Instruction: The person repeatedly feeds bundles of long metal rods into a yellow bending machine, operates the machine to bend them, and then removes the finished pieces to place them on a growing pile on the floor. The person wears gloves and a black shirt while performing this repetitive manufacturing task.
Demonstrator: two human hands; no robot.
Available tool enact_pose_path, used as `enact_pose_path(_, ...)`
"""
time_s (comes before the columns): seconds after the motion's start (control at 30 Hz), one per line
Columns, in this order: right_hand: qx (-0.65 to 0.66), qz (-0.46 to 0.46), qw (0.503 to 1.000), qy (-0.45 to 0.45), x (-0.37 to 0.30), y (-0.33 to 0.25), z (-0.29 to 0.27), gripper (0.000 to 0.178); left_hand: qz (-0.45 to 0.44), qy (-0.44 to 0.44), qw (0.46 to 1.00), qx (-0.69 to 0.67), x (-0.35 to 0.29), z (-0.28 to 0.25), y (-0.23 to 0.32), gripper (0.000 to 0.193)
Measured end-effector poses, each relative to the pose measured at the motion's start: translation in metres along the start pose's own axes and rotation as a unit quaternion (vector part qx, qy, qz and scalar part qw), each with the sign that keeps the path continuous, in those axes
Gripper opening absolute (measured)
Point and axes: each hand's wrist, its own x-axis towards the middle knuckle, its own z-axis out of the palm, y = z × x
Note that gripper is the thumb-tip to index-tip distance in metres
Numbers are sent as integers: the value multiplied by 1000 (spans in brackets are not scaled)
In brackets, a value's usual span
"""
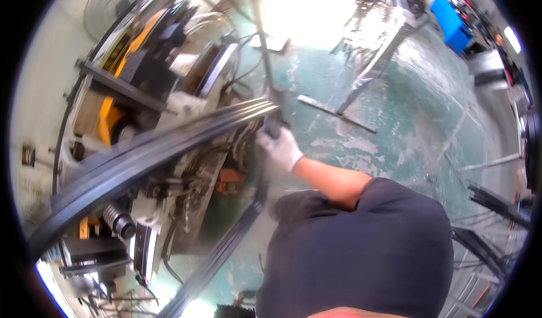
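Note:
My right hand [280, 148], in a whitish glove, reaches across to the left with its fingers closed. It grips a dark grooved strip [273, 128] that shows just above the fingers. Below the hand, a similar long dark strip [226, 244] runs down to the lower left; motion blur hides whether the two are one piece. A bundle of long dark shiny strips [164, 143] sweeps from near the hand out to the left edge, over a machine [192, 188]. My left hand does not show.
A blue panel [450, 23] stands at the far right. A flat bar [337, 114] lies on the worn green floor [418, 143]. Dark metal profiles [497, 205] rest on racks at right. A round fan [116, 7] is at the upper left, beside the machine's yellow parts [138, 41].

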Motion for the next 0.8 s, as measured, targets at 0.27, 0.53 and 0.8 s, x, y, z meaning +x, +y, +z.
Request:
enact_pose_path(0.27,-245,-122,879,391,63,-49,-325,29,-607,-8,768,-204,-284,106,-67,23)
enact_pose_path(0.53,-469,-126,766,421,177,-149,-560,39,-794,-120,527,-277,-477,258,-72,29)
enact_pose_path(0.8,-671,-140,675,275,432,-73,-817,44,-622,-305,714,-106,-454,432,15,35)
